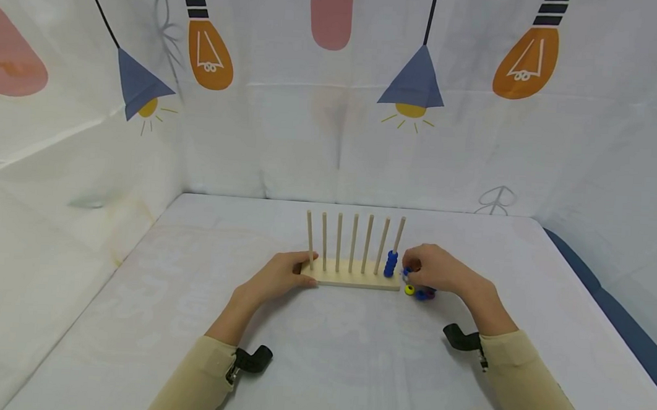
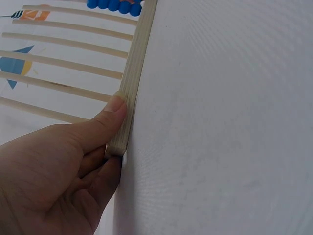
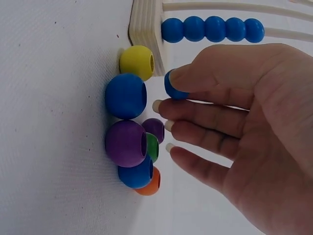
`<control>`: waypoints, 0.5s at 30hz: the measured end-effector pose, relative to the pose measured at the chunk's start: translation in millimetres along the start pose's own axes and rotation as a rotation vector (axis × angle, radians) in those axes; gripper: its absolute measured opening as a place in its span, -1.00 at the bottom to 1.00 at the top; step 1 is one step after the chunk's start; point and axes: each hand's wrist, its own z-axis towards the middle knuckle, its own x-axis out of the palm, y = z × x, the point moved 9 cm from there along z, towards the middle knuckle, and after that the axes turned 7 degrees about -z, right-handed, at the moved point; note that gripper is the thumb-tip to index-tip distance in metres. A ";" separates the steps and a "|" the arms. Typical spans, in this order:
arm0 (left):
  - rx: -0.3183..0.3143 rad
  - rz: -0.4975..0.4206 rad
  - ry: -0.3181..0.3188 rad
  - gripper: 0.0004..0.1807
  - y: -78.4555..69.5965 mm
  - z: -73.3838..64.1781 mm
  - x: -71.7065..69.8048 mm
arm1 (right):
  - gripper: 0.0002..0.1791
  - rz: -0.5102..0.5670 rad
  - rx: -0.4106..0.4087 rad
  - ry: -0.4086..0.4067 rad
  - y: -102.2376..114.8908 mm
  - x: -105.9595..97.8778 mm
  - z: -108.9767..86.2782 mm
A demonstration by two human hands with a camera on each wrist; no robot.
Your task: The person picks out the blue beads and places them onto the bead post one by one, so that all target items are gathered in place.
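A wooden peg rack [image 1: 352, 279] with a row of upright rods stands on the table. My left hand [image 1: 280, 275] grips the left end of its base, thumb along the front edge, as the left wrist view confirms. Several blue beads [image 1: 390, 264] are stacked on the rightmost rod; the other rods are bare. Just right of the rack, my right hand [image 1: 442, 270] pinches a blue bead [image 3: 175, 87] between thumb and index finger, above the table. Loose beads lie beneath it, among them a yellow bead [image 3: 137, 62], a purple bead [image 3: 126, 143] and an orange bead [image 3: 150, 181].
Also in the loose group are a green bead [image 3: 152, 147] and blue ones. The white-covered table [image 1: 320, 365] reaches back to a white curtain [image 1: 287, 141] printed with lamps and bulbs. Something dark blue [image 1: 608, 300] shows beyond the table's right edge.
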 end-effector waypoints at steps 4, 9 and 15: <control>-0.001 -0.004 0.001 -0.31 -0.2 -0.7 -0.1 | -0.77 0.008 0.004 -0.003 0.3 -0.5 -0.5; 0.003 -0.014 0.002 -0.31 -1.2 -1.0 0.2 | -0.75 0.051 0.010 -0.021 1.5 -3.3 -0.7; -0.001 -0.004 0.001 -0.30 -1.3 -1.1 0.2 | -0.68 0.081 0.010 -0.056 5.1 -8.9 -2.4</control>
